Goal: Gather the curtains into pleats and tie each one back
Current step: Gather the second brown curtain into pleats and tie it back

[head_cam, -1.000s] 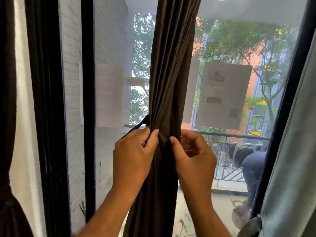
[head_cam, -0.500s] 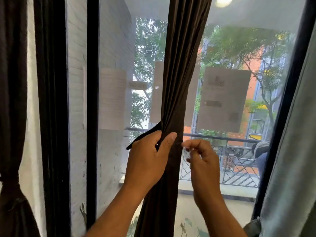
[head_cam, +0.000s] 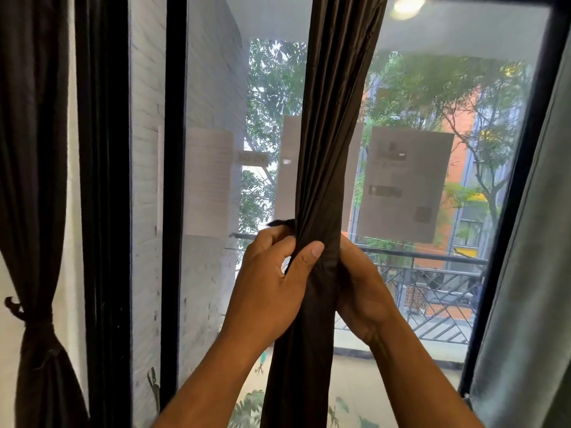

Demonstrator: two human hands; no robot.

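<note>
— Why were both hands around the middle curtain point(head_cam: 332, 134)?
— To keep its pleats bunched for tying. The left hand point(head_cam: 272, 282) clamped the glossy brown folds, thumb across; the right hand point(head_cam: 361, 288) gripped from the other side.
— And the tie?
— A dark strip end point(head_cam: 279, 223) poked out left.

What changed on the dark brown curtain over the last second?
The right hand, pinching beside the gathered dark brown curtain half a second ago, has closed round it opposite the left hand. The tie end at the left hand shows shorter. The left hand keeps its grip; the tied curtain at far left is unchanged.
</note>
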